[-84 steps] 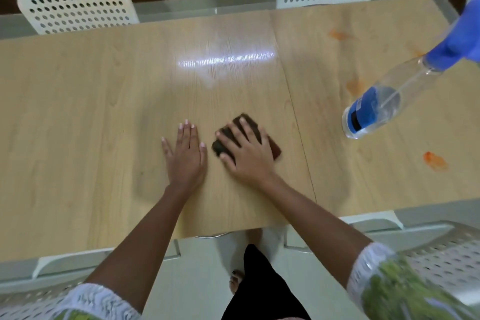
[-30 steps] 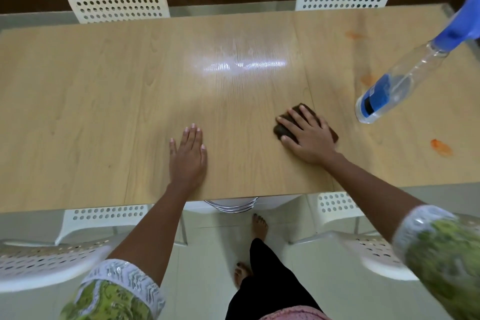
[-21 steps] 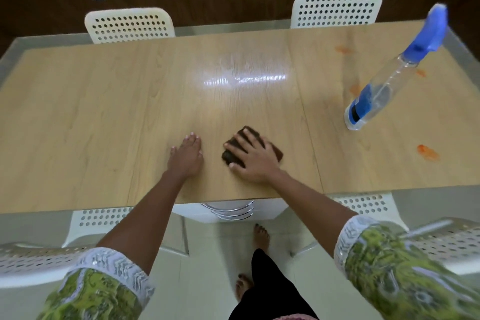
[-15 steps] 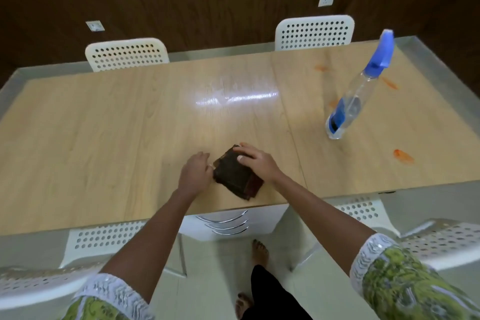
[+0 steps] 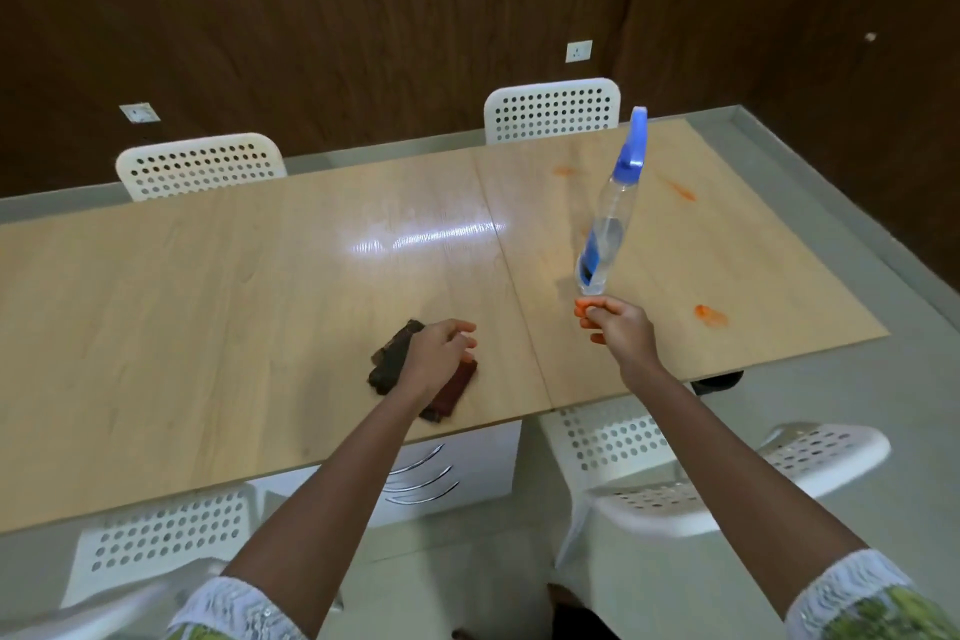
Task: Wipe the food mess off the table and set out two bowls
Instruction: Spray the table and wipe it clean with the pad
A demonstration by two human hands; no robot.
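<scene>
Glossy woodgrain table (image 5: 208, 307), crumpled dark cloth (image 5: 395, 359)

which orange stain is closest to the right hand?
The blotch near the table's front edge, right of the right hand. The other stains lie farther back, beyond the spray bottle.

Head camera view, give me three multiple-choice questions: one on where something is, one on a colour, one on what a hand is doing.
1. Where is the spray bottle? A on a chair; B on the right half of the table; C on the floor.
2. Its trigger head is: A red; B blue; C green.
3. The left hand is: A lifting a bowl; B under the table; C on the dark cloth.

B, it stands among the orange stains right of the table's seam. B, blue plastic tops the clear bottle. C, the cloth lies under that hand.
</scene>
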